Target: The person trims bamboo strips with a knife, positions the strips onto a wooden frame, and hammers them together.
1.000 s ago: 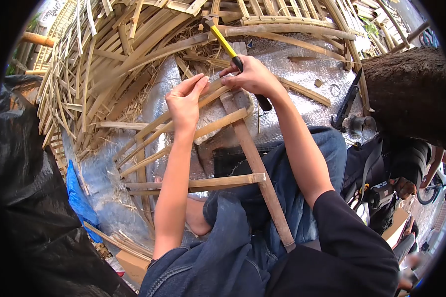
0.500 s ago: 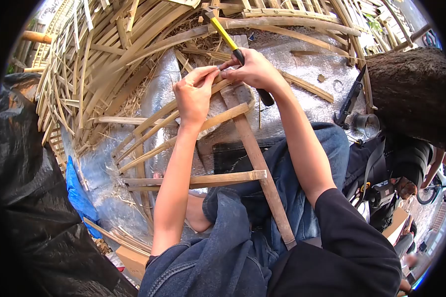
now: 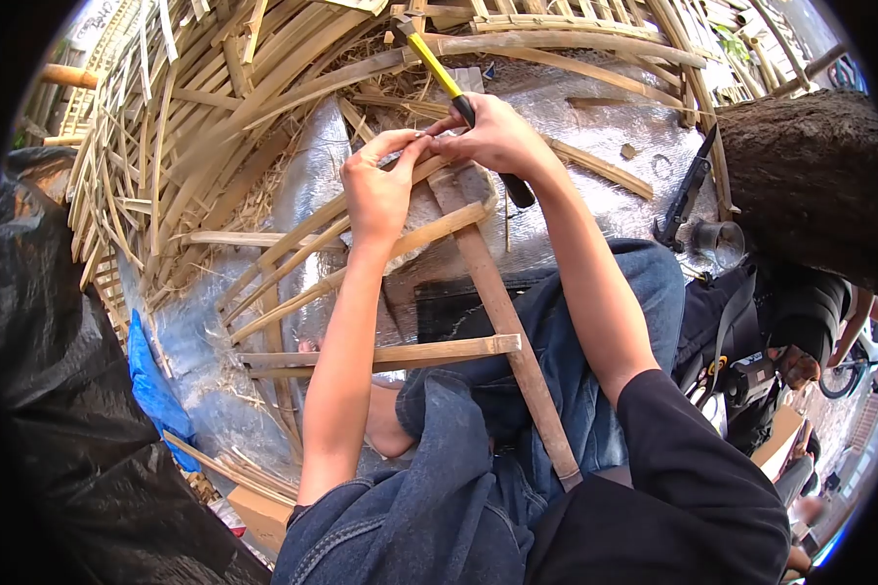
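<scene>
My left hand (image 3: 379,185) is pinched closed at the upper end of the bamboo frame (image 3: 502,292); whatever lies between its fingertips is too small to make out. Beside it, my right hand (image 3: 493,136) holds a hammer (image 3: 437,70) with a yellow and black handle, its head pointing up and away. The thumb and fingertips of both hands meet over the top slat. Several bamboo slats (image 3: 419,353) run leftward from the frame's wooden bar, which leans across my lap. Under the frame's upper corner sits a pale block (image 3: 421,213).
Bamboo strips (image 3: 215,185) are heaped at the upper left. A thick log (image 3: 805,175), a dark tool (image 3: 691,195) and a clear cup (image 3: 720,244) are at the right. Black plastic sheeting (image 3: 68,390) and a blue sheet (image 3: 156,390) lie left. Another person's arm (image 3: 854,327) shows at far right.
My left hand has moved slightly right and up, closer to my right hand. Its fingertips now meet those of my right hand. The hammer stays in my right hand.
</scene>
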The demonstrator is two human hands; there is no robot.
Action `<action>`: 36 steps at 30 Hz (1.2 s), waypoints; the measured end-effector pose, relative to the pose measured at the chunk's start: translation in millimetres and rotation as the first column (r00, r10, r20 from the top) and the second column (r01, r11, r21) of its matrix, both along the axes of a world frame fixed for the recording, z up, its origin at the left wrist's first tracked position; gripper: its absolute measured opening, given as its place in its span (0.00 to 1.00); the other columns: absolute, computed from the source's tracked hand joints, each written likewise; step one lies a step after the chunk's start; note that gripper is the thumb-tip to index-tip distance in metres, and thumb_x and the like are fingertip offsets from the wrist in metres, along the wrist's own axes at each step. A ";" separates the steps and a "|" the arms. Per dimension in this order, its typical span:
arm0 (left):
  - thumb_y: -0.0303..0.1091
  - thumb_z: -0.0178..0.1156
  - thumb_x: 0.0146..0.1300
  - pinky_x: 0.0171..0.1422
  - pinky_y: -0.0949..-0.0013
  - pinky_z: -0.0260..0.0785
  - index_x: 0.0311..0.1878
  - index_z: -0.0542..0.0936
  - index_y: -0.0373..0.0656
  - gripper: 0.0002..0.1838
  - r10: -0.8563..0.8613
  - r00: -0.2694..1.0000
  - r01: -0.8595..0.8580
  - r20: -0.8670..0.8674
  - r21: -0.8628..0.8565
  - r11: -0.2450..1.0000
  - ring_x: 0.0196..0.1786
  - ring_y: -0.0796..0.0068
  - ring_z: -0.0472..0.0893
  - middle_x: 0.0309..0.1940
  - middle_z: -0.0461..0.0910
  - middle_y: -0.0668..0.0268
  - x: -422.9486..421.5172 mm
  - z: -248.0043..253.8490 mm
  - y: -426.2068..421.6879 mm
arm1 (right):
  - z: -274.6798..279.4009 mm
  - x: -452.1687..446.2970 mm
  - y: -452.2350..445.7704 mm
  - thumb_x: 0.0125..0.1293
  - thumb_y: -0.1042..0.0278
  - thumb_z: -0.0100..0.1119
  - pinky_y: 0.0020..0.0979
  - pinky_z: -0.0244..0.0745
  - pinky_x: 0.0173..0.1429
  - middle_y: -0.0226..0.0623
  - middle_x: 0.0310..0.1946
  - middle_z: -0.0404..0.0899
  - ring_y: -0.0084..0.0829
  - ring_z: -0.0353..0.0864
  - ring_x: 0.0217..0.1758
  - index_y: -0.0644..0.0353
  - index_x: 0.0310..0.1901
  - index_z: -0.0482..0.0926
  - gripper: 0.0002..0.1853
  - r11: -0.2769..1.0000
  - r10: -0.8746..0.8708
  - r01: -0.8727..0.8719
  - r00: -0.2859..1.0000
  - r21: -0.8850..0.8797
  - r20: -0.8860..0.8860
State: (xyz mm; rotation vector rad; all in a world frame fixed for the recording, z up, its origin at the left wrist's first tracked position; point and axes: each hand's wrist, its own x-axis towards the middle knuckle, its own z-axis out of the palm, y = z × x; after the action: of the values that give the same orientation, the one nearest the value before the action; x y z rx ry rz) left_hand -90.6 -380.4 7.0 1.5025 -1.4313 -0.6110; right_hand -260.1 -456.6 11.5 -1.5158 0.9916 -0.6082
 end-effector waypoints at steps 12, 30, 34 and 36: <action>0.27 0.70 0.66 0.46 0.76 0.76 0.41 0.85 0.34 0.07 0.047 0.983 -0.014 -0.179 0.180 0.984 0.39 0.82 0.84 0.36 0.89 0.62 5.8 1.9 -3.0 | 3.3 0.5 1.5 0.59 0.70 0.74 0.27 0.84 0.42 0.39 0.38 0.88 0.22 0.86 0.37 0.70 0.46 0.82 0.17 0.999 -0.005 0.005 1.000 0.042 0.001; 0.27 0.71 0.62 0.44 0.73 0.77 0.39 0.86 0.34 0.06 0.037 0.997 -0.034 -0.069 0.041 0.999 0.36 0.77 0.88 0.35 0.90 0.57 3.5 -7.1 0.1 | 31.6 -5.1 16.2 0.67 0.53 0.68 0.38 0.79 0.41 0.49 0.28 0.85 0.41 0.86 0.30 0.71 0.35 0.81 0.22 0.969 -0.204 0.155 0.942 -0.194 -0.266; 0.28 0.70 0.64 0.45 0.75 0.76 0.40 0.87 0.35 0.06 0.043 0.997 -0.036 -0.066 0.097 0.995 0.38 0.79 0.87 0.35 0.90 0.61 2.2 -2.2 3.0 | 67.3 -26.3 43.8 0.77 0.56 0.56 0.40 0.72 0.32 0.50 0.22 0.80 0.43 0.79 0.23 0.71 0.36 0.81 0.21 0.937 -0.255 0.203 0.953 -0.284 -0.162; 0.29 0.71 0.63 0.45 0.75 0.77 0.40 0.87 0.35 0.07 0.054 0.996 -0.048 -0.067 0.095 0.994 0.38 0.78 0.88 0.35 0.90 0.60 3.8 -0.7 1.3 | 82.7 -33.6 69.1 0.77 0.59 0.55 0.41 0.72 0.32 0.52 0.22 0.79 0.45 0.78 0.23 0.70 0.41 0.80 0.18 0.952 -0.204 0.177 0.975 -0.251 -0.087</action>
State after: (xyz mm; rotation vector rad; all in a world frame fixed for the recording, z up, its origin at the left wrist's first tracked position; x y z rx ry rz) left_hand -86.8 -379.1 6.3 1.5706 -1.3231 -0.7006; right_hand -293.7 -387.5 94.2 -1.6940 1.1942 -0.8129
